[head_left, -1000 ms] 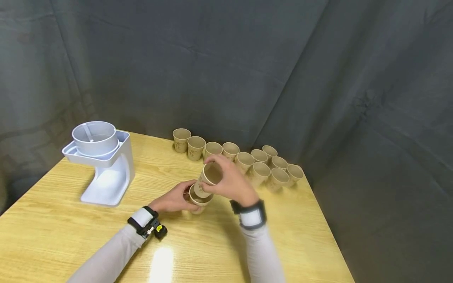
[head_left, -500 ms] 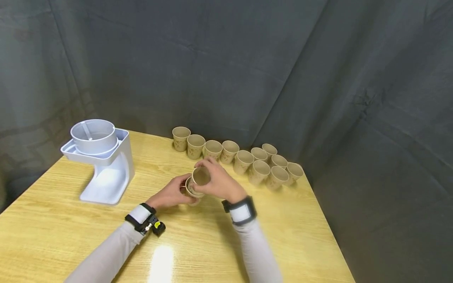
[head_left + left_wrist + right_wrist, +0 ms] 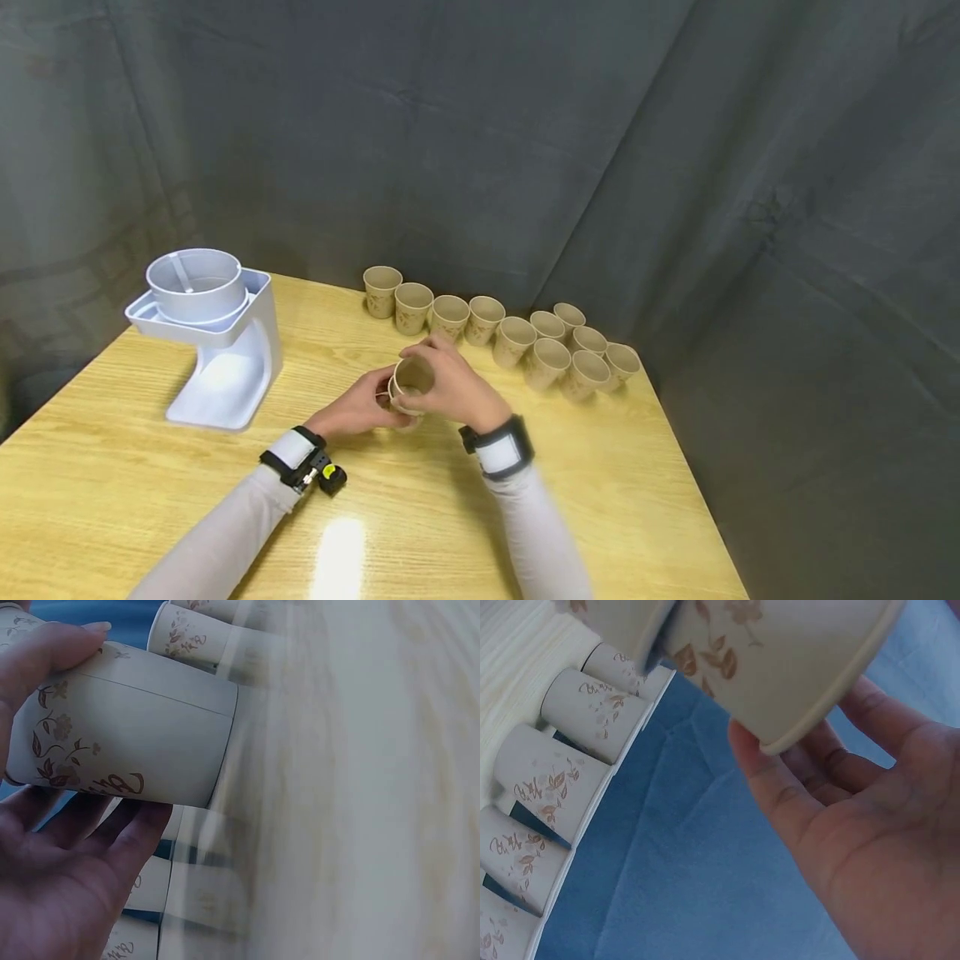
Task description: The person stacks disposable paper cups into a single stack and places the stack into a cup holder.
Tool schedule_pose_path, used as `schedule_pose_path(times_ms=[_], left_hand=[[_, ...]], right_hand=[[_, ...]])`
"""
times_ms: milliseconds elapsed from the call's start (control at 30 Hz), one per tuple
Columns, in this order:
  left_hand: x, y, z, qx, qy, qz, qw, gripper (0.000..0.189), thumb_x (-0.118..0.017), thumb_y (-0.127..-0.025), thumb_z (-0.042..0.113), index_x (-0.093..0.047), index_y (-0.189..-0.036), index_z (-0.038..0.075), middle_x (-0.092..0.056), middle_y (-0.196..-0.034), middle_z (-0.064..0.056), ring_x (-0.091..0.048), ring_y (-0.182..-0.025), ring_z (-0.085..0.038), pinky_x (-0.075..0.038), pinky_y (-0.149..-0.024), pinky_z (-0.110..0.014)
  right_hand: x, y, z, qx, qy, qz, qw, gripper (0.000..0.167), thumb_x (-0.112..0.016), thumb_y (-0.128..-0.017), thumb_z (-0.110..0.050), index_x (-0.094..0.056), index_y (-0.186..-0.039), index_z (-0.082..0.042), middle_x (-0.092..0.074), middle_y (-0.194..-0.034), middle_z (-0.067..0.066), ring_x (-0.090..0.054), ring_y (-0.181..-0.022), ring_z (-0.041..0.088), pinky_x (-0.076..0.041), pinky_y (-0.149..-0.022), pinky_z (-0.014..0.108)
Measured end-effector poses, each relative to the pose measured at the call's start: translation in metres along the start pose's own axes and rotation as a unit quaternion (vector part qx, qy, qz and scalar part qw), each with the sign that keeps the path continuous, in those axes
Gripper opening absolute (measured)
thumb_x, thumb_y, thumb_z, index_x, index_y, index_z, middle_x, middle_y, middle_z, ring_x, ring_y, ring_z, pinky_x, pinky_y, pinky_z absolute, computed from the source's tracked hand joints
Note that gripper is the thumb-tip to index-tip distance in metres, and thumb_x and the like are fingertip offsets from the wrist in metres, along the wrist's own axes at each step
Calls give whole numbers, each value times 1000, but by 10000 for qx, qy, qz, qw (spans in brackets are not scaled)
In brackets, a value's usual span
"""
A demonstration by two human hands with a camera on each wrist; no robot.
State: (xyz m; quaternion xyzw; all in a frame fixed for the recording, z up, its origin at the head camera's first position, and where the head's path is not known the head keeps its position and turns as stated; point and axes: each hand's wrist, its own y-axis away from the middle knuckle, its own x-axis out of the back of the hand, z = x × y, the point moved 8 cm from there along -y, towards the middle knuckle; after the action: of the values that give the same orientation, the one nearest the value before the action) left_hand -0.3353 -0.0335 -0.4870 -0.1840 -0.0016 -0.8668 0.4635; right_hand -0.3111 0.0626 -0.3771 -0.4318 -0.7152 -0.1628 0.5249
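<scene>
My left hand [image 3: 356, 408] grips a beige paper cup [image 3: 150, 727] with a brown flower print, thumb on one side and fingers on the other. With my right hand [image 3: 461, 390] I hold a second paper cup [image 3: 780, 667] near its rim. The second cup's lower part sits inside the left hand's cup [image 3: 619, 626], as the right wrist view shows. Seen from the head, the upper cup's open mouth [image 3: 414, 377] faces up, and the lower cup is mostly hidden behind it and the fingers.
Several more paper cups [image 3: 514, 340] stand upright along the table's back edge, bunched toward the right. At the left is a pale plastic stand [image 3: 262, 333] with a round tub [image 3: 198, 300] on top. A dark curtain [image 3: 450, 150] hangs behind the wooden table [image 3: 420, 517].
My right hand has moved left and down, bringing its cup from above the other cup to inside it. My left hand has shifted slightly left and away from me, still gripping its cup.
</scene>
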Motion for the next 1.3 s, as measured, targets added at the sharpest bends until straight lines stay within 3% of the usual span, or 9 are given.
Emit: schedule_pose_path(times_ms=[300,567,700,867,1100,1300], left_hand=[[3,4,1,82,56,17,9999,72,-81,-77,16,-46,-140,11,-56,-133,-14,-56,-117,-29,-49,-93,-33],[4,2,1,93,88,1,9999,81,-81,-76,15,-40,-145,12,-54,-135,-14,-55,-120,-31,-50,-93,-25],[4,0,0,32,107,-77,9999,84,-81,-76,15,-37,-147,8,-54,-133,-15,-56,-119,-31,-50,-92,-23],[3,-1,0,8,133,-116,9998,82,-80,-77,13,-37,-147,11,-55,-133,-13,-56,-118,-30,-51,-91,-23],[2,0,2,-86,14,-97,9999,78,-80,-78,15,-41,-145,12,-56,-133,-12,-56,-119,-28,-50,-92,-24],[0,0,-3,-21,-4,-178,9998,72,-83,-77,20,-47,-138,12,-59,-127,-12,-58,-116,-28,-50,-92,-28]], right_hand=[[-13,-5,2,-154,111,-101,9998,66,-82,-73,-40,-61,-125,-6,-56,-114,8,-58,-101,21,-49,-89,26],[-27,-11,8,-123,222,-307,9992,55,-83,-72,-40,-66,-115,-9,-58,-109,8,-58,-99,20,-49,-85,25],[-31,-12,15,-190,293,-338,9988,58,-83,-71,-43,-67,-116,-10,-58,-111,6,-57,-103,20,-48,-85,25],[-33,-11,20,-148,155,-407,9989,62,-83,-70,-43,-66,-120,-10,-58,-111,4,-55,-104,19,-47,-86,24],[-32,-6,23,-165,-109,-831,9963,72,-83,-69,-40,-60,-130,-10,-58,-117,4,-53,-108,15,-46,-94,27],[-22,-14,32,-72,-631,-889,9940,63,-75,-81,-45,-59,-130,-9,-62,-126,4,-57,-114,17,-48,-98,34]])
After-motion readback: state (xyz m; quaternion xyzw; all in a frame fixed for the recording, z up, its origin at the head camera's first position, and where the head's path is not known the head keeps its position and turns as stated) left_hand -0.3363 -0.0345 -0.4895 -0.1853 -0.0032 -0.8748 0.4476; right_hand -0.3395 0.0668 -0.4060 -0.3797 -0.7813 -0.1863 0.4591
